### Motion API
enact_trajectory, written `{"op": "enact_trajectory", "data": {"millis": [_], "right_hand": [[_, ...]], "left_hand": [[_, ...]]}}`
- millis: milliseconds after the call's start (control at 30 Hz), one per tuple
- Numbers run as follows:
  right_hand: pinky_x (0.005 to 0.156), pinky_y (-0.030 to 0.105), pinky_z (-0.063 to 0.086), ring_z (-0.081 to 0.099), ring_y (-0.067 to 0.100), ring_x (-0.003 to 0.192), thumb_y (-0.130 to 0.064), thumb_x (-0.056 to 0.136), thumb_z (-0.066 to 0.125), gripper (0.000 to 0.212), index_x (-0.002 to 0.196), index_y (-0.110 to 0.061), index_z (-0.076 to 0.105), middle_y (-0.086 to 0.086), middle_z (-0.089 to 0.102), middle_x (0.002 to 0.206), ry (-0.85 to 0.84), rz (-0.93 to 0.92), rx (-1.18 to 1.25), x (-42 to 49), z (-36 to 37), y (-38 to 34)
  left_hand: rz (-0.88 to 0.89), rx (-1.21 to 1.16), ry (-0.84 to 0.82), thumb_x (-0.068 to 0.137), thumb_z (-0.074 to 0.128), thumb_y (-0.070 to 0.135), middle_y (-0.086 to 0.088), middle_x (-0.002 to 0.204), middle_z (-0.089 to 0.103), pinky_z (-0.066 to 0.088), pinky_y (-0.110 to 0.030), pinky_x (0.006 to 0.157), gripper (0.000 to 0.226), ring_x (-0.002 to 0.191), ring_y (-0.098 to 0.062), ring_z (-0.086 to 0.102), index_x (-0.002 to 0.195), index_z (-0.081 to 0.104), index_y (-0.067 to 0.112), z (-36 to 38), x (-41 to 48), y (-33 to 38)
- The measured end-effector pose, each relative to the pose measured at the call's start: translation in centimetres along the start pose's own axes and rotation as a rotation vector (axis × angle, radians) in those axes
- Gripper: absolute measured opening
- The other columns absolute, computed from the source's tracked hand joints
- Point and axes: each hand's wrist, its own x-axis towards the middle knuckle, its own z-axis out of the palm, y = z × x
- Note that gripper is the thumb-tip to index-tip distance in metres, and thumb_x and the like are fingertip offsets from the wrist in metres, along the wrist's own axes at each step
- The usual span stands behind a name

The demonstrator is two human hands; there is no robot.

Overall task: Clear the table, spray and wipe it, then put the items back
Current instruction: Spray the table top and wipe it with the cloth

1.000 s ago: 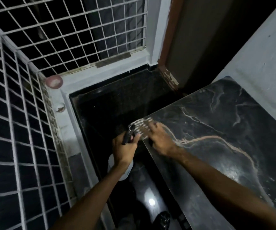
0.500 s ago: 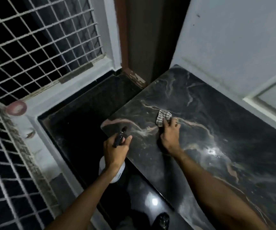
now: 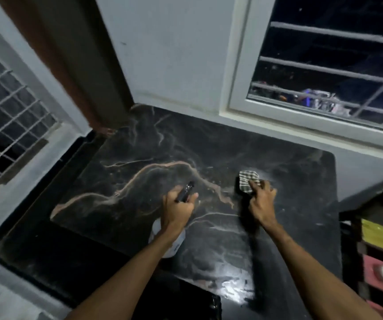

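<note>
Nearest to my camera, two bare forearms reach forward over the black marble table [image 3: 139, 181] with pale and pinkish veins. A bright patch of light [image 3: 234, 289] shines on the near part of its glossy top.

A little further, the left hand [image 3: 177, 210] is closed around the neck of a white plastic spray bottle [image 3: 176, 244] with a black trigger head. The nozzle points away from me, and the white body shows under the wrist. The bottle is over the middle of the table; I cannot tell if it touches the top.

To the right, well apart from it, the right hand [image 3: 263, 203] holds a small checked cloth [image 3: 248, 181], white with dark lines. The fingers are bent over its near edge and press it on the marble.

At the right edge stands a dark shelf [image 3: 370, 204] with yellow and pink things, too blurred to name. Behind the table is a grey wall [image 3: 174, 65] with a white-framed barred window [image 3: 239, 88]. A white wire grille [image 3: 8, 107] is far left.
</note>
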Motion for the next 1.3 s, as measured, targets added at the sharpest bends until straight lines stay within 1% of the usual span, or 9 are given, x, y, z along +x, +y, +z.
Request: {"op": "enact_trajectory", "data": {"millis": [133,233,333,533,633,800,967,1100,1300], "right_hand": [[0.109,0.041,0.017,0.045,0.044,0.112,0.006,0.078,0.044,0.058,0.132,-0.007,0.060,0.023,0.045,0.134,0.080,0.072,0.010,0.6,-2.3,3.5],[0.098,0.039,0.023,0.044,0.045,0.107,0.005,0.077,0.046,0.057,0.131,-0.009,0.060,0.023,0.044,0.131,0.090,0.112,-0.003,2.0,-2.1,4.6],[0.104,0.045,0.027,0.041,0.046,0.113,0.004,0.076,0.049,0.057,0.131,-0.010,0.057,0.024,0.040,0.137,0.044,0.099,-0.017,2.2,-0.4,2.1],[0.104,0.045,0.042,0.038,0.037,0.119,-0.010,0.075,0.047,0.074,0.148,-0.014,0.038,0.018,0.028,0.151,-0.188,-0.433,-0.159,-1.6,6.9,-6.5],[0.097,0.048,0.043,0.041,0.039,0.118,-0.015,0.073,0.046,0.073,0.146,-0.016,0.043,0.019,0.035,0.149,-0.232,-0.678,-0.293,-0.6,8.7,-8.8],[0.104,0.052,0.037,0.039,0.046,0.114,-0.014,0.069,0.049,0.071,0.140,-0.008,0.046,0.028,0.037,0.139,-0.002,-0.120,-0.166,4.3,10.4,-14.6],[0.103,0.046,0.034,0.038,0.038,0.113,-0.014,0.069,0.049,0.078,0.147,-0.014,0.044,0.023,0.035,0.148,-0.263,-0.677,-0.276,3.5,15.4,-21.8],[0.105,0.050,0.036,0.040,0.049,0.114,-0.027,0.074,0.036,0.071,0.143,-0.012,0.046,0.029,0.035,0.143,-0.026,-0.172,-0.210,7.2,15.5,-23.6],[0.090,0.044,0.041,0.044,0.035,0.103,-0.012,0.071,0.049,0.075,0.145,-0.016,0.042,0.017,0.040,0.145,-0.343,-0.812,-0.232,-5.5,20.4,-27.9]], "left_hand": [[-0.010,-0.018,-0.030,0.080,0.086,0.025,-0.010,0.056,0.056,0.053,-0.042,0.062,0.046,0.065,-0.035,0.062,0.052,0.054,0.010,4.0,-0.7,1.9],[0.095,0.016,-0.062,0.079,0.087,0.016,-0.005,0.046,0.048,0.044,-0.034,0.056,0.050,0.047,-0.027,0.050,0.047,0.049,0.009,4.4,-0.8,2.3],[0.014,0.012,-0.015,0.086,0.080,0.026,-0.001,0.053,0.055,0.049,-0.034,0.063,0.047,0.057,-0.024,0.057,0.051,0.049,0.018,3.3,-0.2,1.3],[0.040,0.031,0.080,0.082,0.084,0.028,0.005,0.057,0.062,0.053,-0.032,0.064,0.037,0.055,-0.007,0.059,0.059,0.063,0.009,-2.0,2.1,-1.1],[0.041,0.004,0.104,0.084,0.083,0.029,0.002,0.057,0.064,0.055,-0.034,0.065,0.038,0.058,-0.016,0.063,0.058,0.063,0.010,-5.4,3.5,-3.1],[0.047,-0.026,0.112,0.083,0.083,0.031,0.004,0.052,0.058,0.053,-0.033,0.062,0.043,0.055,-0.017,0.060,0.055,0.056,0.013,-10.1,6.5,-6.2],[0.097,-0.010,0.142,0.083,0.084,0.029,0.009,0.045,0.047,0.036,-0.014,0.053,0.050,0.048,-0.005,0.052,0.052,0.047,0.017,-14.5,9.3,-9.3],[0.147,0.004,0.161,0.082,0.084,0.029,0.009,0.046,0.050,0.042,-0.023,0.052,0.047,0.046,-0.004,0.052,0.052,0.051,0.015,-16.8,10.4,-10.9],[0.165,-0.035,0.129,0.080,0.086,0.027,0.014,0.058,0.060,0.044,-0.014,0.058,0.035,0.057,0.001,0.060,0.063,0.058,0.016,-18.7,8.8,-11.5]]}}
